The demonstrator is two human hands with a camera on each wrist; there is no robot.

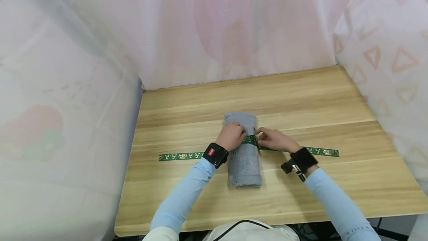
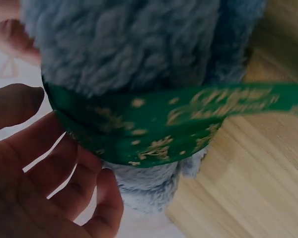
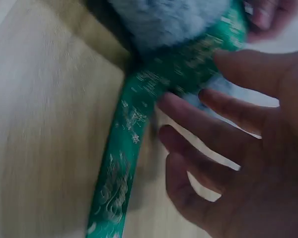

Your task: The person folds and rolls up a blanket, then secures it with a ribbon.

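A rolled grey towel point(image 1: 244, 159) lies lengthwise in the middle of the wooden table point(image 1: 301, 99). A green ribbon point(image 1: 180, 156) with gold print runs across the table and wraps up over the roll point(image 2: 154, 124). My left hand point(image 1: 241, 131) rests on top of the towel, its fingers point(image 2: 64, 178) loosely bent beside the wrapped ribbon and closed round nothing. My right hand point(image 1: 260, 133) is at the towel's right side with spread, nearly straight fingers point(image 3: 198, 124) next to the ribbon point(image 3: 134, 124), touching it near the roll. The right wrist view is blurred.
The ribbon's free ends lie flat on the table, one to the left and one to the right point(image 1: 324, 152). Pale patterned cloth point(image 1: 67, 84) hangs round the table on the left, back and right. The table's front edge point(image 1: 301, 217) is close to my body.
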